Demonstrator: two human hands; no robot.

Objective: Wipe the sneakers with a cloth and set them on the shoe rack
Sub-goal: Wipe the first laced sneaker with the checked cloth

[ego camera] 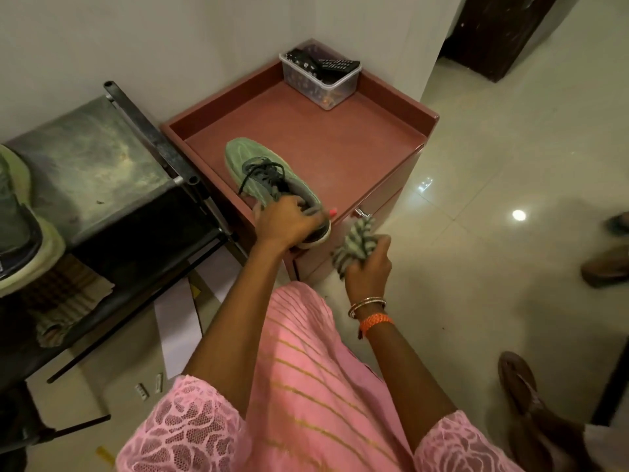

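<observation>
My left hand [286,223] grips the green sneaker [269,178] at its heel collar, fingers [306,212] curled round the rim. The sneaker rests on the red table [340,144], toe toward 11 o'clock, heel over the near edge. My right hand [369,267], at 3 o'clock of the left hand, holds the striped cloth [355,245] bunched in closed fingers, apart from the sneaker. The second sneaker [20,229] sits on the shoe rack [102,158] at 9 o'clock. A plastic box [320,81] stands at the table's far corner.

Green sneaker [253,165] upright on cabinet; striped cloth [354,248] bunched.
</observation>
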